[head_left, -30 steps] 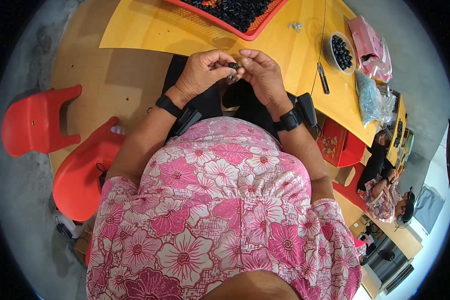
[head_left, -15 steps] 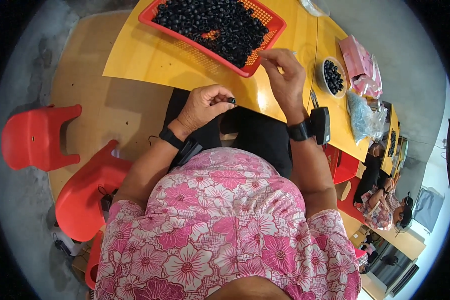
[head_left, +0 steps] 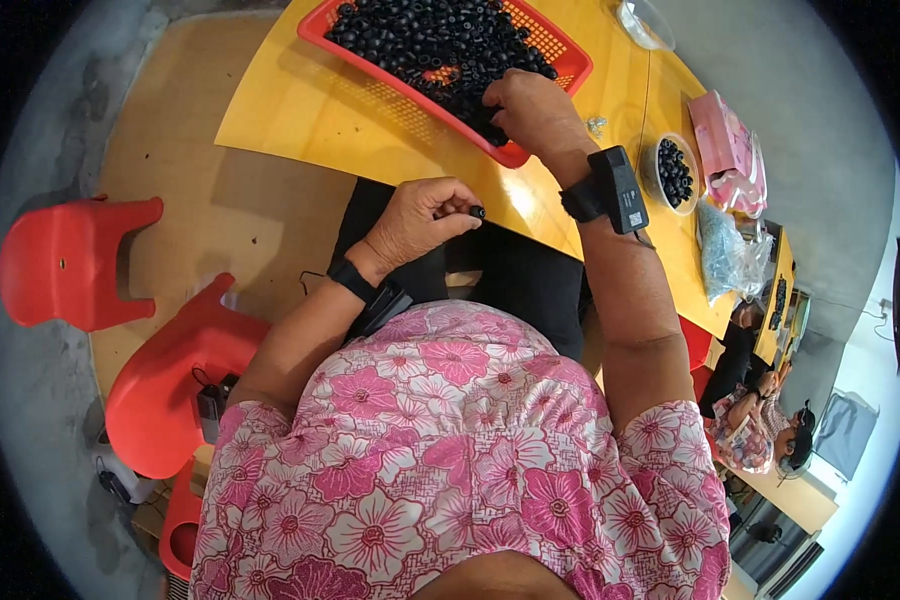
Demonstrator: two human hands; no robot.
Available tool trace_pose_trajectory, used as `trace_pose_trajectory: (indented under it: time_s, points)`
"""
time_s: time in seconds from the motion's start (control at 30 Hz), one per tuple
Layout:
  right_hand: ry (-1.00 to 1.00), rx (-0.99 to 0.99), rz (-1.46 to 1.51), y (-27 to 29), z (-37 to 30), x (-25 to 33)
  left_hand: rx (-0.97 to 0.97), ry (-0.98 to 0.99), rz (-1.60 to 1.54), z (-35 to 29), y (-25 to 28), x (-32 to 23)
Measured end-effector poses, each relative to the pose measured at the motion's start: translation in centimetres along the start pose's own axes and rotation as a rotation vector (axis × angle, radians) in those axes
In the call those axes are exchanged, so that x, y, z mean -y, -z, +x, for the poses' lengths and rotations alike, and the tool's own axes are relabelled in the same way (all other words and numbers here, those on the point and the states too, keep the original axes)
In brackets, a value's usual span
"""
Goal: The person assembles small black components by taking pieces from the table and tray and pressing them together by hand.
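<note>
My left hand (head_left: 420, 222) is closed in a pinch on a small black cylindrical part (head_left: 477, 212), held over my lap just off the table's near edge. The part's end pokes out past the fingertips. My right hand (head_left: 538, 112) reaches over the near right rim of a red plastic basket (head_left: 410, 92), its fingers curled down at the black parts (head_left: 420, 45) heaped inside. The fingertips are partly lost against the dark pile, so what they grip cannot be made out.
On the yellow table (head_left: 290, 100), right of the basket, stand a clear tub (head_left: 675, 175) of black parts, a pink bag (head_left: 727, 150), a bluish plastic bag (head_left: 725, 250) and a clear container (head_left: 645, 25). Red chairs (head_left: 70, 262) stand left. Another person (head_left: 755, 425) sits far right.
My right hand has moved from beside the basket's corner in over its rim, down to the black parts. My left hand keeps its pinch on the small part. The view has shifted slightly.
</note>
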State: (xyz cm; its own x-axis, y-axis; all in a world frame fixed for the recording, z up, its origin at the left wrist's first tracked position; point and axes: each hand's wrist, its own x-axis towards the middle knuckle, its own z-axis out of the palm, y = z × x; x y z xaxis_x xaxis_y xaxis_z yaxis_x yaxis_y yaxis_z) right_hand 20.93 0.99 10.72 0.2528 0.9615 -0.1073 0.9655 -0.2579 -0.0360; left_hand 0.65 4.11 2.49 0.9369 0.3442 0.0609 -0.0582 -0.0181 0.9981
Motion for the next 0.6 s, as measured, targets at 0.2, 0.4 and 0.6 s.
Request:
trace_pose_trajectory:
  time_s: [0.2,0.4,0.6]
  points:
    - [-0.020,0.039,-0.095,-0.1,0.5,0.6,-0.048,0.000,-0.026,-0.1,-0.4,0.3]
    - [0.044,0.017,0.018,-0.7,0.6,0.1,-0.050,-0.008,-0.066,0.0,-0.5,0.5]
    - [0.044,-0.062,0.152,-1.2,0.2,-0.6,-0.024,-0.016,0.016,0.1,-0.3,0.1]
